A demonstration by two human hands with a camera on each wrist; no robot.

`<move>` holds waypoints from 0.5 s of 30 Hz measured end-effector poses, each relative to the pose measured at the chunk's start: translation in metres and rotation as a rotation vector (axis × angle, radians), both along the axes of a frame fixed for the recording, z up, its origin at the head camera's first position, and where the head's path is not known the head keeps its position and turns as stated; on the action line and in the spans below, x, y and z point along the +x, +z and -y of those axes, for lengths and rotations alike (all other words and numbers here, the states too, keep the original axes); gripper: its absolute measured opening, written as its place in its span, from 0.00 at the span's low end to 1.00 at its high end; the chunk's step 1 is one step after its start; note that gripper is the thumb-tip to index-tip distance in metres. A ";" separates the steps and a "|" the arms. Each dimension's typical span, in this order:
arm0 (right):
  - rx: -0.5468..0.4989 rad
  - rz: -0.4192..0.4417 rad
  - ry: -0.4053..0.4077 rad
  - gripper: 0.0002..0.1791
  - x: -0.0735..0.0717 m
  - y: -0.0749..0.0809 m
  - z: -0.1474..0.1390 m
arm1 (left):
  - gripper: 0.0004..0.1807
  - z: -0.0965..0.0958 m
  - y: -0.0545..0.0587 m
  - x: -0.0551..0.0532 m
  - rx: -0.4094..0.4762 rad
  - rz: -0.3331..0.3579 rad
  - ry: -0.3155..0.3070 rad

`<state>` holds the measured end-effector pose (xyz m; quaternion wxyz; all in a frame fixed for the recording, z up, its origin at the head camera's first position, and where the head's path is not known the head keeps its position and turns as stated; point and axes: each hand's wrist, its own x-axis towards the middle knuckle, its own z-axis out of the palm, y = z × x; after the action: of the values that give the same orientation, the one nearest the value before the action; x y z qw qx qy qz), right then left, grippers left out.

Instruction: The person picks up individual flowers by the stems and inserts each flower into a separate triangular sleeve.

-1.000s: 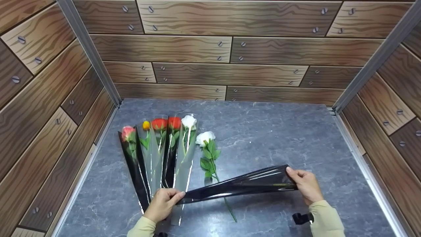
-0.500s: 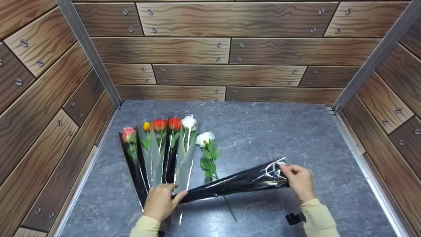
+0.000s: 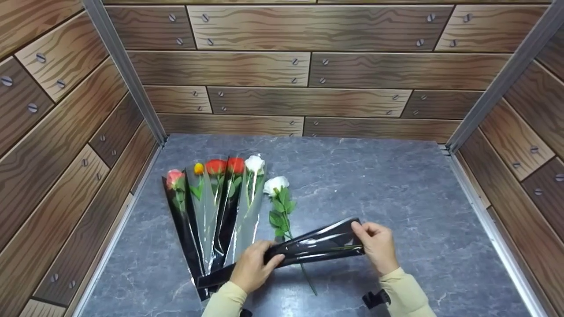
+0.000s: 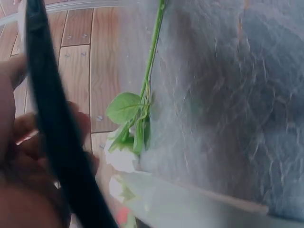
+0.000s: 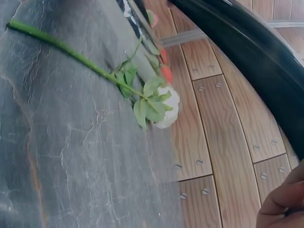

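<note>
Both hands hold a black glossy flower wrapping sleeve (image 3: 317,244) above the table in the head view. My left hand (image 3: 253,266) grips it partway along, and its narrow tail sticks out to the left. My right hand (image 3: 376,244) pinches the wide end between thumb and fingers. Under the sleeve lies an unwrapped white rose (image 3: 276,186), its green stem partly covered. The left wrist view shows the black sleeve (image 4: 61,123) crossing in front of curled fingers. In the right wrist view the sleeve (image 5: 247,57) crosses the upper right corner.
Left of the loose rose lie several wrapped flowers: a pink rose (image 3: 175,179) in black, a yellow bud (image 3: 198,168), red roses (image 3: 215,167), and a white rose (image 3: 254,164) in a clear sleeve. Wood-patterned walls (image 3: 291,68) enclose the grey marbled table (image 3: 396,185).
My left hand has moved right along the sleeve from its narrow tip, which now extends left past the hand. My right hand has shifted left with the wide end.
</note>
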<state>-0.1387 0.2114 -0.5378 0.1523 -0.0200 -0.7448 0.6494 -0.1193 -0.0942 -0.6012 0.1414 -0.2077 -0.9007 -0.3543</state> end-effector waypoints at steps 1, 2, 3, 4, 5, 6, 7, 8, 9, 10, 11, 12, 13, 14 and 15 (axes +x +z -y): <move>-0.030 0.012 0.006 0.18 -0.001 -0.003 -0.001 | 0.18 0.001 -0.001 0.000 0.015 -0.027 -0.007; -0.074 0.029 0.019 0.18 -0.002 -0.006 -0.002 | 0.15 0.001 0.000 0.001 0.027 -0.051 -0.013; -0.127 0.045 0.038 0.18 -0.003 -0.010 -0.004 | 0.12 0.002 0.000 0.001 0.034 -0.081 -0.015; -0.180 0.060 0.060 0.19 -0.005 -0.013 -0.006 | 0.11 0.003 0.002 0.001 0.042 -0.111 -0.018; -0.241 0.077 0.088 0.20 -0.006 -0.016 -0.008 | 0.09 0.004 0.003 0.001 0.052 -0.136 -0.020; -0.301 0.093 0.120 0.20 -0.006 -0.016 -0.008 | 0.08 0.006 0.004 0.001 0.060 -0.162 -0.019; -0.345 0.105 0.151 0.20 -0.006 -0.016 -0.009 | 0.06 0.007 0.006 0.001 0.071 -0.183 -0.019; -0.377 0.116 0.177 0.19 -0.006 -0.016 -0.010 | 0.05 0.009 0.007 0.001 0.079 -0.201 -0.019; -0.398 0.118 0.207 0.17 -0.006 -0.016 -0.011 | 0.05 0.011 0.008 0.001 0.085 -0.217 -0.018; -0.409 0.118 0.234 0.15 -0.005 -0.016 -0.012 | 0.04 0.013 0.009 0.001 0.089 -0.229 -0.017; -0.414 0.117 0.256 0.13 -0.005 -0.017 -0.013 | 0.04 0.014 0.009 0.002 0.090 -0.241 -0.016; -0.412 0.112 0.275 0.12 -0.005 -0.017 -0.013 | 0.04 0.016 0.010 0.002 0.089 -0.251 -0.017; -0.408 0.103 0.292 0.10 -0.004 -0.017 -0.014 | 0.04 0.018 0.011 0.002 0.091 -0.259 -0.019; -0.405 0.095 0.306 0.10 -0.004 -0.017 -0.014 | 0.04 0.021 0.012 0.002 0.092 -0.271 -0.021; -0.399 0.088 0.319 0.09 -0.004 -0.017 -0.014 | 0.04 0.023 0.012 0.002 0.096 -0.281 -0.022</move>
<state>-0.1432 0.2255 -0.5550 0.0086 0.0399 -0.6015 0.7978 -0.1169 -0.1167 -0.5887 0.2722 -0.2581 -0.8518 -0.3658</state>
